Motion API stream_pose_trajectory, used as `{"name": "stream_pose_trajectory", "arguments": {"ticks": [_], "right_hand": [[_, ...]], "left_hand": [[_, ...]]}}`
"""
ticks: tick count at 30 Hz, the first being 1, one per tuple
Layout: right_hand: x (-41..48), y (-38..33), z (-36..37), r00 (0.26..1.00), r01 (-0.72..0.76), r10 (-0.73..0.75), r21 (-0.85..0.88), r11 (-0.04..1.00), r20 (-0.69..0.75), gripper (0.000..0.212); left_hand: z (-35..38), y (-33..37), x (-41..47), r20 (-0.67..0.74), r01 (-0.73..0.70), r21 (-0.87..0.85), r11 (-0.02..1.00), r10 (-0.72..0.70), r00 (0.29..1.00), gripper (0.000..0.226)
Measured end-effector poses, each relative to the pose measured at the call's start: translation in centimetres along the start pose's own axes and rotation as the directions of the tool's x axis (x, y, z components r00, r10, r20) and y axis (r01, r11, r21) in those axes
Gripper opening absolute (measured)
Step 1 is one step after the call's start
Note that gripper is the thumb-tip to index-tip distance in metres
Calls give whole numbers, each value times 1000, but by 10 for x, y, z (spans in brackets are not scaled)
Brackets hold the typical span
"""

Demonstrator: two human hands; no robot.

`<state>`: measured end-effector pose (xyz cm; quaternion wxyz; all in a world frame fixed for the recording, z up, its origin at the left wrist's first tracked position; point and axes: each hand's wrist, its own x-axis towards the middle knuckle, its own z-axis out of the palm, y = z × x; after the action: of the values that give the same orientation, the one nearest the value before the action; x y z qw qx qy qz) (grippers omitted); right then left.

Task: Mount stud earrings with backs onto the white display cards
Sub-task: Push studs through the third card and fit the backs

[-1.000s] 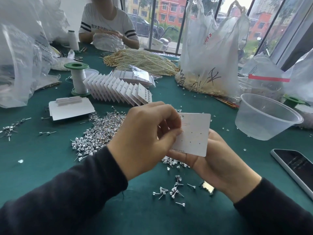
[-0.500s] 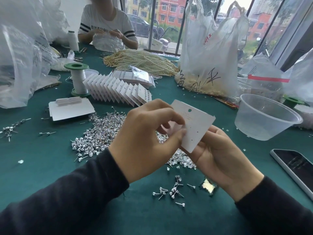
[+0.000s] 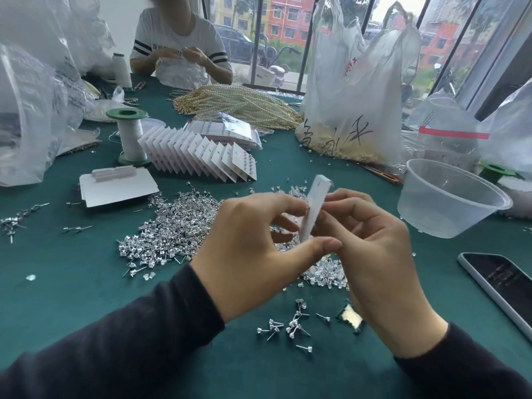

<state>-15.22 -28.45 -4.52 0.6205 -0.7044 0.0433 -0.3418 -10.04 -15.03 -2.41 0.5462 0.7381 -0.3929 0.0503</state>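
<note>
On the green felt table [image 3: 72, 283], far left, lie crumpled clear plastic bags [image 3: 26, 125]. Right of them stands one green-capped spool [image 3: 128, 133] of white thread, with one flat white sheet [image 3: 115, 187] carrying a small white block just near of it. A fanned row of filled cards [image 3: 201, 156] leans in overlapping rectangles (too closely packed for a sure count). Near of the row spreads one glittering heap of studs [image 3: 172, 228], thin metal pins with bright heads. Above the table's middle the left hand [image 3: 247, 251] curls its forefinger against one face of the single white display card [image 3: 313, 211], thumb at its lower edge. The card stands nearly edge-on between both hands, and the right hand [image 3: 374, 254] bends its fingers round the other face. Whether either hand also holds a stud cannot be told. Under the hands lie a small mound of clear earring backs [image 3: 325, 276] and about ten loose studs [image 3: 290, 326]. Far behind are pearl strands [image 3: 239, 105] and one tall translucent bag [image 3: 354, 96]. To the right sit one round clear plastic bowl [image 3: 449, 197] and one dark-screened phone [image 3: 501, 286].
</note>
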Motion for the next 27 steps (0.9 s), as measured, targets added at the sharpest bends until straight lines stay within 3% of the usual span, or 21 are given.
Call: {"name": "stream_pose_trajectory", "arguments": {"ticks": [3,9,13,16,18,21,23,27], "right_hand": [[-2,-3,0,993,108,-104,-98,989,51,21],[-1,-3,3,960,193,-122,-275,942,253,24],[13,-6,-8,936,122,-36,-225,967,349,24],[39,-13,-34,964,41,13,-198,979,265,24],[56,-14,-56,967,38,61,-378,925,247,23],[64,-1,-77,903,88,244,-709,699,353,17],[61,9,-81,859,110,334,-778,618,387,12],[60,17,-80,834,112,376,-791,601,404,10]], "left_hand": [[1,-3,2,-10,123,-99,987,-125,992,31],[1,-13,9,16,366,-273,890,-376,926,10],[2,-18,9,21,416,-314,853,-431,902,12],[3,-22,10,14,457,-364,812,-486,874,22],[3,-24,11,18,487,-440,754,-535,845,21],[1,-26,12,11,497,-542,678,-585,811,17],[-1,-27,14,-17,482,-563,672,-592,806,17],[-2,-25,14,-16,491,-564,664,-602,798,12]]}}
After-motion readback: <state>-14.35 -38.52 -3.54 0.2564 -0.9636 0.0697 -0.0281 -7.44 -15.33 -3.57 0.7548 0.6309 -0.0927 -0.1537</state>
